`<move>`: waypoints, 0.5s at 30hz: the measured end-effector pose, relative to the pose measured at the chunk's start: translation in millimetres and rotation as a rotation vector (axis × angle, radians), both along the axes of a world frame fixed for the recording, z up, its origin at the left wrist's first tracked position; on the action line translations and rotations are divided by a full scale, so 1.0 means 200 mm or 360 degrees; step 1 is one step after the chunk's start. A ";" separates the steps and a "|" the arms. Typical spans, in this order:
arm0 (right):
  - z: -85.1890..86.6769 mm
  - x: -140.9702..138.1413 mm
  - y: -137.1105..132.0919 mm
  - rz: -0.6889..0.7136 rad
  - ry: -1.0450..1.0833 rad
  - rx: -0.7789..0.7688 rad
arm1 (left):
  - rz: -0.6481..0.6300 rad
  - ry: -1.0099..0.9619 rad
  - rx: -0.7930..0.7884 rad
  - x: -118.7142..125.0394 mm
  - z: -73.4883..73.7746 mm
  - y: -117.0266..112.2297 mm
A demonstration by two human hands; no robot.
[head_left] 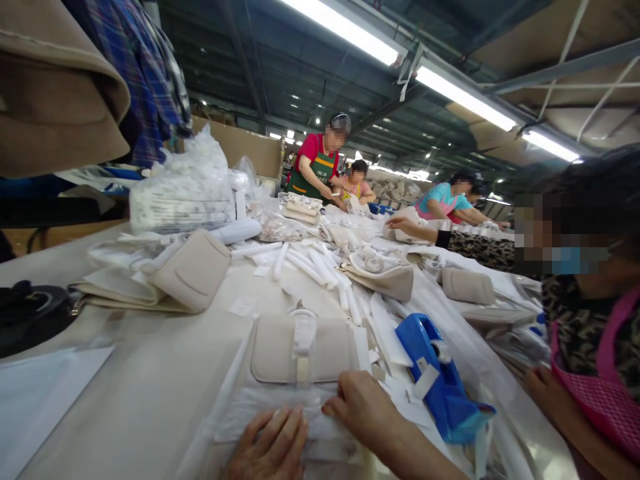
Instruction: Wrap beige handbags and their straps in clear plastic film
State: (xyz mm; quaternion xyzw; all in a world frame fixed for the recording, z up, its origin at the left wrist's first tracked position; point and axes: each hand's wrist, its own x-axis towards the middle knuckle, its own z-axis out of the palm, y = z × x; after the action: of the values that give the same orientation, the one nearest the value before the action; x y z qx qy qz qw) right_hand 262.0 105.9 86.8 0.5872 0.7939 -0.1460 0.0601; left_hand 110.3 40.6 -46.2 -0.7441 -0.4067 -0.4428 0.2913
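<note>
A beige handbag (pixel 320 350) with a front flap lies before me on the table, its clasp strap wrapped in white material. Clear plastic, apparently a plastic bag (pixel 280 403), spreads around and below it. My left hand (pixel 270 443) rests on this plastic just below the flap, fingers stretched out and flat. At the lower right corner of the flap, my right hand (pixel 367 407) has its fingers curled together, seemingly pinching the plastic; its fingertips are partly hidden.
A blue tape dispenser (pixel 435 377) stands at right, near white foam tubes (pixel 315 263). Another beige handbag (pixel 193 270) lies at left behind a black round object (pixel 33 317). A co-worker (pixel 590 320) sits close on the right, one arm reaching across; several others work farther back.
</note>
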 end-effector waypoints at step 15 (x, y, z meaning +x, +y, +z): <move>-0.05 0.16 0.06 -0.0161 0.0170 0.0032 | 0.0007 0.0223 -0.0586 -0.02 0.21 -0.14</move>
State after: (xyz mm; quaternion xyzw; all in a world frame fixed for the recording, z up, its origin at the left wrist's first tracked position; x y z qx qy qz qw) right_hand 294.9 118.1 76.7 0.6186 0.7666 -0.1719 0.0044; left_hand 106.7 12.8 -4.0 -0.8129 -0.4613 -0.3073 0.1787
